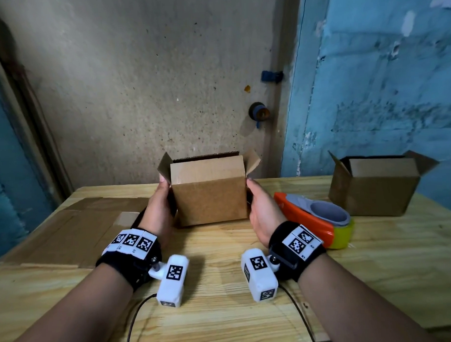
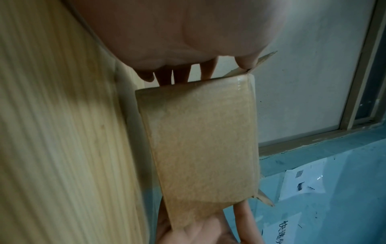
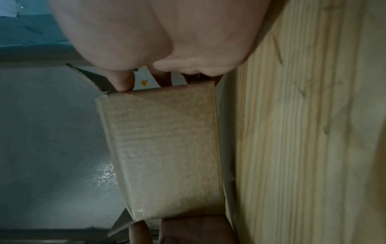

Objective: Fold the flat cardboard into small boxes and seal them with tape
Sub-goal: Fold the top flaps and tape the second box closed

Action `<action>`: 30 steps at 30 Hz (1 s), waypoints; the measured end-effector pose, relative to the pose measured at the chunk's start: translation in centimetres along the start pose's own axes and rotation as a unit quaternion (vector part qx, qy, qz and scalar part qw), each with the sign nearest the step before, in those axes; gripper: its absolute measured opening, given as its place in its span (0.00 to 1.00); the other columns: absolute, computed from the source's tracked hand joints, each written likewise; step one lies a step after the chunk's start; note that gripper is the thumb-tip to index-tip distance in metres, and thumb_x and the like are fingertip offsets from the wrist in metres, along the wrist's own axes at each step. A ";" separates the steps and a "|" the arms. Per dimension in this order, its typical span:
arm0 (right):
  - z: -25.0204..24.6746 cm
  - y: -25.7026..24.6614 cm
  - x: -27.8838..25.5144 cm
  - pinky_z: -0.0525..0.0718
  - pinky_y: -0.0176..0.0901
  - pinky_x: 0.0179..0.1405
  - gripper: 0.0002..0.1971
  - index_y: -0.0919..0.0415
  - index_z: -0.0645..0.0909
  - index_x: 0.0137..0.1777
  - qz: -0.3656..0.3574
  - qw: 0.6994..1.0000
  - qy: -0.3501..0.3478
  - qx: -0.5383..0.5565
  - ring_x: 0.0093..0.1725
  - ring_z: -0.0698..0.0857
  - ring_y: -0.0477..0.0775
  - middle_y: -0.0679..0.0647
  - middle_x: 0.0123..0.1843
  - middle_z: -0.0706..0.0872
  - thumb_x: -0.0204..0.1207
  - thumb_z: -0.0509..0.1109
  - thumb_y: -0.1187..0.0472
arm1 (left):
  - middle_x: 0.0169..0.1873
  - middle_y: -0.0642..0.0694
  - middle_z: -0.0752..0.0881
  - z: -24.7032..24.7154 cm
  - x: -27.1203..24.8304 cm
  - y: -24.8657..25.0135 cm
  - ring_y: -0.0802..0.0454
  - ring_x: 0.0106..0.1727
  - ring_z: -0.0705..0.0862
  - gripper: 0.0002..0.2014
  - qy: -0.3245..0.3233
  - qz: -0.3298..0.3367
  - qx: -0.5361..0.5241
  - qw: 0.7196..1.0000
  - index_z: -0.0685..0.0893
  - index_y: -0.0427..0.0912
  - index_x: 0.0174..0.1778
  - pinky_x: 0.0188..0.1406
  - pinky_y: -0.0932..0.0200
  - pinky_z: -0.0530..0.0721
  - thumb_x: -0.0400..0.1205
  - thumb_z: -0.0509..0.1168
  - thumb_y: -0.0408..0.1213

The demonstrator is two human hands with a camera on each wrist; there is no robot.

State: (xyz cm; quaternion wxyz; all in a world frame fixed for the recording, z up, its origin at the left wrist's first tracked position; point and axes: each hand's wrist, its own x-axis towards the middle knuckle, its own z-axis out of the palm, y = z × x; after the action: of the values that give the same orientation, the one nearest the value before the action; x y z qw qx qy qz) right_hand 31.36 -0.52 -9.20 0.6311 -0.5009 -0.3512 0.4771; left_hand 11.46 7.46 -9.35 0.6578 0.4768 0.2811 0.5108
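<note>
A small brown cardboard box (image 1: 209, 192) stands upright at the middle of the wooden table (image 1: 223, 286). Its near top flap is folded in, and the two side flaps and the far flap stick up. My left hand (image 1: 158, 204) holds its left side, thumb up by the left flap. My right hand (image 1: 261, 210) holds the right side the same way. The left wrist view shows the box's near face (image 2: 198, 140) with my left fingers (image 2: 181, 72) running behind its edge. In the right wrist view the same face (image 3: 167, 148) shows, with my right thumb (image 3: 123, 80) at the flap's base.
An orange tape dispenser (image 1: 308, 219) with a yellow-green roll lies just right of my right hand. A second open cardboard box (image 1: 376, 188) stands at the far right. Flat cardboard sheets (image 1: 68, 227) lie on the table's left. A wall is close behind.
</note>
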 end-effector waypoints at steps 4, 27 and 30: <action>-0.2 0.1 0.4 0.71 0.57 0.84 0.31 0.42 0.84 0.75 -0.007 0.999 0.032 0.019 0.77 0.81 0.47 0.42 0.73 0.88 0.74 0.71 0.31 | 0.49 0.60 0.93 0.3 -0.2 0.1 0.67 0.51 0.89 0.24 -0.004 -0.024 0.003 1.000 0.86 0.56 0.59 0.52 0.58 0.79 0.90 0.48 0.62; 0.3 -0.6 -1.1 0.86 0.52 0.61 0.13 0.62 0.90 0.58 0.014 0.986 0.101 0.132 0.57 0.93 0.56 0.60 0.58 0.95 0.84 0.70 0.55 | 0.57 0.43 0.93 -0.5 -0.9 0.6 0.43 0.64 0.89 0.40 0.051 -0.043 0.054 0.996 0.93 0.51 0.58 0.72 0.41 0.80 0.66 0.67 0.81; 0.5 -0.5 -1.2 0.88 0.49 0.52 0.13 0.62 0.91 0.56 0.010 0.985 0.118 0.122 0.52 0.95 0.56 0.60 0.55 0.95 0.85 0.68 0.57 | 0.57 0.44 0.93 -2.9 2.4 -1.9 0.41 0.66 0.88 0.44 0.090 -0.075 0.056 0.992 0.92 0.51 0.62 0.72 0.41 0.79 0.64 0.66 0.83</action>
State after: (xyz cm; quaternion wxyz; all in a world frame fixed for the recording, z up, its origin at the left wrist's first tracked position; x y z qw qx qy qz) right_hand 30.70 -1.53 -8.52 0.7196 -0.4763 -0.2080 0.4604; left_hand 10.52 10.65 -11.95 0.6384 0.4430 0.4023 0.4841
